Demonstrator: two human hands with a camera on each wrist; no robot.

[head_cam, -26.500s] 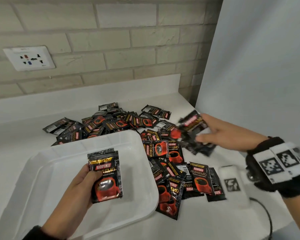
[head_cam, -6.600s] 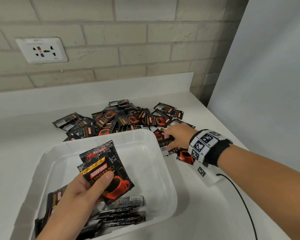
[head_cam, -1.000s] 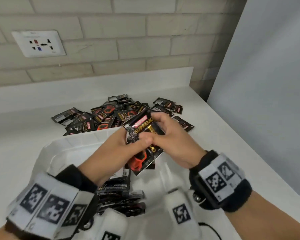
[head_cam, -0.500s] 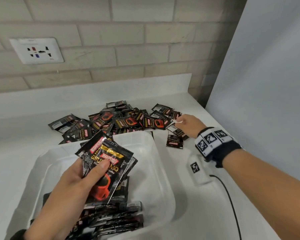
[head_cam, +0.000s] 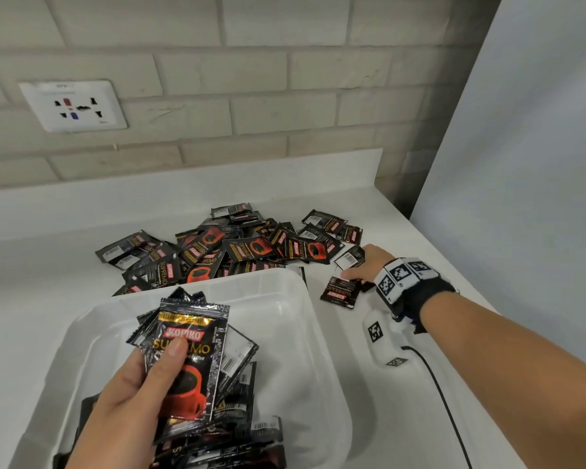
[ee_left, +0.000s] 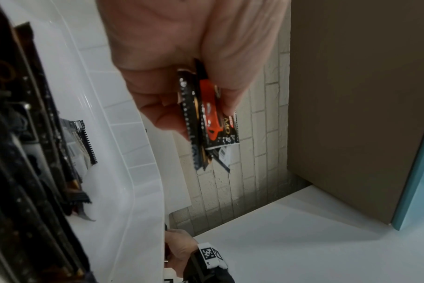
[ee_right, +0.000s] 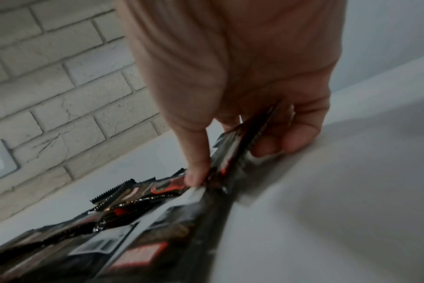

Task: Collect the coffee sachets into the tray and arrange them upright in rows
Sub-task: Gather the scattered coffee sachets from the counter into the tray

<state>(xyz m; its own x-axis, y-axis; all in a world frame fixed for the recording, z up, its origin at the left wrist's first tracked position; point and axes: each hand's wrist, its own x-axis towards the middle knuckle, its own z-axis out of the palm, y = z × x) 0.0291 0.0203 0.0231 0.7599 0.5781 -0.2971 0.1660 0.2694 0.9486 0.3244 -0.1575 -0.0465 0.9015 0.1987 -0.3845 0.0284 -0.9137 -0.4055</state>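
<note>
Nearest, the left hand hangs over the tray, thumb pressed on the front of a fanned bunch of sachets it grips upright; the left wrist view shows several thin edges pinched together, though the exact count cannot be told. Under that hand, along the near end of the white tray, a packed row of sachets stands on edge, and the left wrist view shows their serrated tops lined up against the tray wall. The rest of the tray floor, toward its far and right sides, is bare white plastic.

Further out on the table, the right hand reaches to the loose sachets beside the tray's far right corner, its fingers curled round and pinching a sachet or 2, with a separate loose sachet lying flat just beside it.

Beyond the tray, the main pile of sachets lies scattered and overlapping, flat on the table toward the brick wall.

By my judgement the job is under half done: 1 partial row is stood up, a bunch waits in hand, and most sachets remain uncollected.
</note>
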